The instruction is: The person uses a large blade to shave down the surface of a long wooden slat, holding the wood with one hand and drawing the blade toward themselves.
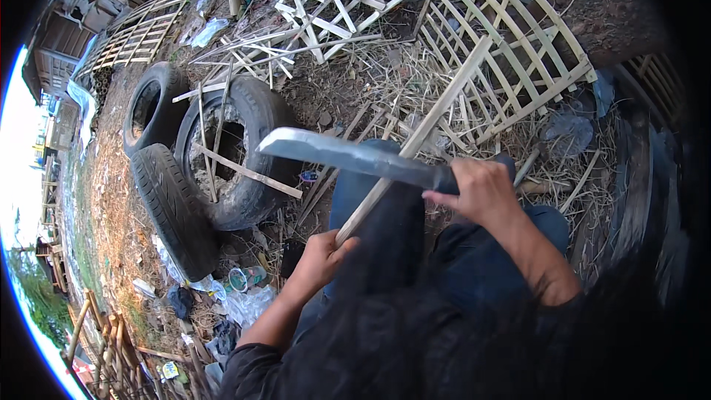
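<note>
Machete, gripped in right hand, crossed bamboo strip that left hand clasped low, slanting over left leg; shaving looked like the step, next stroke likely needing steady left hold.

No word, number or sign can be read clearly; taking the treaded black tire as landmark, what looks like print stands on a small white-and-yellow packet well below it on the littered ground, where the darker marks are too small to make out. Just below and to the right of that tire, a clear plastic cup shows greenish colouring too blurred to tell as lettering, and farther to its right a small blue scrap has pale marks equally hard to resolve.
</note>
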Tool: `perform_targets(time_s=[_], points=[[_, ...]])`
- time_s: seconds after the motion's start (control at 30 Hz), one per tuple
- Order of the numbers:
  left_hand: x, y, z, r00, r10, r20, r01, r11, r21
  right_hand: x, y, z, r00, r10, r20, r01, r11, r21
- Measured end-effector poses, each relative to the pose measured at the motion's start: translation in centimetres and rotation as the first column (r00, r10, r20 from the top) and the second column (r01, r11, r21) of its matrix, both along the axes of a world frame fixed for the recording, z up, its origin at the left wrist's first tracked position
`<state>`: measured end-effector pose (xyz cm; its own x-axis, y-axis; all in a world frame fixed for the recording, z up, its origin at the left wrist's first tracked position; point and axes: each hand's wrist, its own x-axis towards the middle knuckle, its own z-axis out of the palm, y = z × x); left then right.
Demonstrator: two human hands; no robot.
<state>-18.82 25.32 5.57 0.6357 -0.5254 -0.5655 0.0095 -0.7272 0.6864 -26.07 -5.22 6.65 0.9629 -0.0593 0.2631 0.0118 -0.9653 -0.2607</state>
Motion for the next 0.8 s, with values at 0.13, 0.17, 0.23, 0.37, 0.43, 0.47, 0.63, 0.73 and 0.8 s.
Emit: perform_targets(time_s=[0.13,0.17,0.23,0.37,0.43,0.47,0.63,0.73,0.8], points=[[-0.7,-0.4,0.2,0.990,0.046,0.134,-0.031,0.993,-0.114,-0.1,-2.0,0.3,0.999,-0.046,0.011,0.047,0.995,-0.084],[-0.6,-0.9,0.7,0.988,0.025,0.151,-0.012,0.997,-0.081,0.1,-1.8,0.5,0.998,-0.051,0.024,0.052,0.996,-0.067],[-0.5,-1.3,0.7,0.986,0.008,0.166,0.001,0.999,-0.050,0.1,-1.0,0.9,0.998,-0.054,0.008,0.055,0.996,-0.068],[-0.9,-0.9,-0.5,0.964,-0.037,0.262,0.040,0.999,-0.006,0.0,0.3,0.5,1.000,-0.012,0.021,0.014,0.996,-0.090],[-0.8,-0.7,-0.6,0.952,-0.037,0.303,0.038,0.999,0.003,0.6,-1.2,-0.2,0.999,0.007,0.052,0.003,0.985,-0.175],[-0.8,-0.1,-0.2,0.947,-0.007,0.321,0.011,1.000,-0.010,1.0,-3.0,-0.5,0.998,-0.069,0.001,0.068,0.985,-0.156],[-0.4,-1.1,-0.7,0.962,0.026,0.273,-0.017,0.999,-0.032,0.1,-8.5,2.1,0.880,-0.470,-0.071,0.475,0.866,0.159],[0.1,-1.8,-0.2,0.973,-0.032,0.230,0.039,0.999,-0.026,-0.2,-4.2,1.4,0.959,-0.278,-0.064,0.284,0.951,0.124],[0.3,-2.1,0.6,0.990,-0.019,0.141,0.021,1.000,-0.013,0.6,-1.0,-0.3,0.998,-0.058,0.034,0.058,0.998,0.023]])
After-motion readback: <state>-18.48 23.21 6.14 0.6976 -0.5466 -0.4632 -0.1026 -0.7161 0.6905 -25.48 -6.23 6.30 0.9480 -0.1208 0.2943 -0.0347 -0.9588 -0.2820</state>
